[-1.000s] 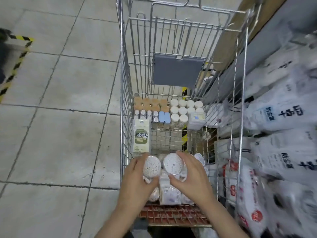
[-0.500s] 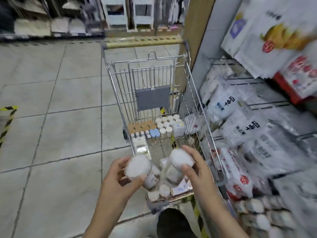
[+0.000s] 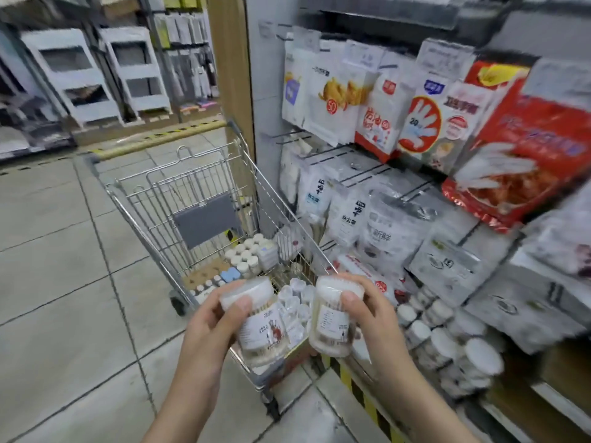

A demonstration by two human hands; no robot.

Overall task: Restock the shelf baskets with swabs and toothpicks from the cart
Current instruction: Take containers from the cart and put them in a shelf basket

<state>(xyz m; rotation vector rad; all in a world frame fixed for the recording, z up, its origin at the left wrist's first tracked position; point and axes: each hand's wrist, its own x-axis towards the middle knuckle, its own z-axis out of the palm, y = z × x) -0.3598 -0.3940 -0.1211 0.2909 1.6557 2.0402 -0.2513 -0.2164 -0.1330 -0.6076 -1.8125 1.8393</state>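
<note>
— While both hands are up over the near end of the cart [image 3: 153,238], what does each one have?

— A jar apiece. The left hand [image 3: 209,327] is wrapped round a clear jar of swabs [image 3: 259,327], thumb pressed on its white lid, the jar tilted with its lid toward the left. The right hand [image 3: 371,314] is curled round a second jar [image 3: 332,318], thumb on the rim near the top, and that jar stands closer to upright.

— Are the two jars touching?

— No, they sit apart, side by side above the cart's near corner.

— What is in the cart?

— More small white-capped jars [image 3: 248,255] grouped at the far end, below a grey flap [image 3: 206,219] on the wire back. Clear jars [image 3: 295,298] lie just behind the two held ones. Blur hides the labels.

— And to the right of the cart?

— A shelf with hanging packets: glove bags [image 3: 422,123] high up, white bags with dark lettering [image 3: 348,215] lower down. Near the floor, right of the cart, a basket of white-lidded jars [image 3: 454,353] lies close to the right hand.

— Left of the cart?

— Grey floor tiles [image 3: 64,282], and white racks [image 3: 73,75] far off.
</note>
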